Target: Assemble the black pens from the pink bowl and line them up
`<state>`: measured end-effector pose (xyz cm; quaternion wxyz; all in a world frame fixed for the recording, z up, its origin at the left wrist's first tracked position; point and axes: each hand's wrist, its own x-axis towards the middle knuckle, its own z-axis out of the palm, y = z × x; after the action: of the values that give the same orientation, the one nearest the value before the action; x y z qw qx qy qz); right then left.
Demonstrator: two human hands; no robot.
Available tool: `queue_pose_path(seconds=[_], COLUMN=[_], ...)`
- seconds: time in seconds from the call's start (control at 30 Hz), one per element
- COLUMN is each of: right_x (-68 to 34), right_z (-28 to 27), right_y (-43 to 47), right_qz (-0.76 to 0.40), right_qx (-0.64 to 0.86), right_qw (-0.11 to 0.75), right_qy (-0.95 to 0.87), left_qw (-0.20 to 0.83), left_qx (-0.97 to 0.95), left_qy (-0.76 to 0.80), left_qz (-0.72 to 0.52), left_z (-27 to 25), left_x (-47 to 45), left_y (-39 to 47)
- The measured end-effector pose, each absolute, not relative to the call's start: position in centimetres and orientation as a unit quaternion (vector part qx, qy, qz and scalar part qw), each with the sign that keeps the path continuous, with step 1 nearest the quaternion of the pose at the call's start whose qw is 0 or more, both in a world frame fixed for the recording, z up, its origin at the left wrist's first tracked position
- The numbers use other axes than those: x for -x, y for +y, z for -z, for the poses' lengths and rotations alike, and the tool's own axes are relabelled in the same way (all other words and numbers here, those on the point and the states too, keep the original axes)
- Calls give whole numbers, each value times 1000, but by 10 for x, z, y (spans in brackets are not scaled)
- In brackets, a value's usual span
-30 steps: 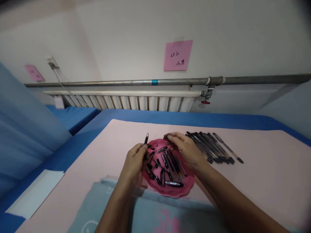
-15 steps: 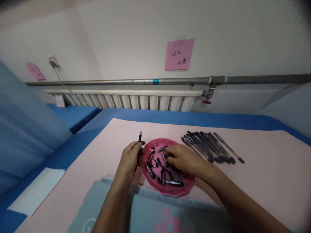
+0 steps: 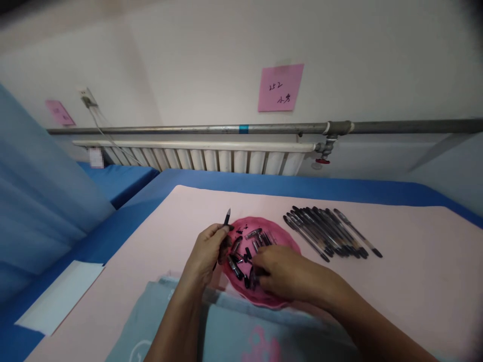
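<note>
My left hand (image 3: 211, 249) is closed around a dark pen (image 3: 227, 217) whose pointed tip sticks up past the thumb. It is beside the left rim of a round pink plate (image 3: 287, 236). On the plate lie several dark and clear pen caps (image 3: 234, 267), other small pen parts and a few tiny black bits (image 3: 241, 229). Reaching over the plate from the right, my right hand (image 3: 281, 271) has its curled fingers down among the parts. What its fingertips touch or hold is hidden.
Several clear pens with black ends (image 3: 324, 231) lie in a slanted row right of the plate. Pink paper (image 3: 415, 261) covers the blue bed (image 3: 339, 187). A white sheet (image 3: 60, 296) lies at left. Behind are a radiator (image 3: 211, 158) and a pipe (image 3: 181, 130).
My right hand has moved down towards the plate's near side, uncovering caps near the plate's far side. My left hand, still holding the pen, has shifted slightly right.
</note>
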<state>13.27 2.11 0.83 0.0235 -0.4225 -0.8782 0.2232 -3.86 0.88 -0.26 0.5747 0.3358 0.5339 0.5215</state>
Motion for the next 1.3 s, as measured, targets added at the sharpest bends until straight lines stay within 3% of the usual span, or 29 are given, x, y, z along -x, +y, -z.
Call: queue_pose_path(seconds=[0.23,0.33,0.77,1.3], right_x=[-146,-151,-150,-124], right_z=[-20,-14,-16,-7], right_y=[58,65,58,36], right_qz=[-325,-313,-314,-318], right_qx=[413,423,325,312], right_qw=[310,371,351,383], right_qy=[-792,-765,-820,-809], left_qw=[615,608,618,595], left_qx=[-407,-441,-490,-428], left_qy=[504,505,496,536], left_qz=[-449,-424,-363,-419], left_z=[0,0,-1,-2], left_x=[37,37,37,32], left_y=[4,2,1,-3])
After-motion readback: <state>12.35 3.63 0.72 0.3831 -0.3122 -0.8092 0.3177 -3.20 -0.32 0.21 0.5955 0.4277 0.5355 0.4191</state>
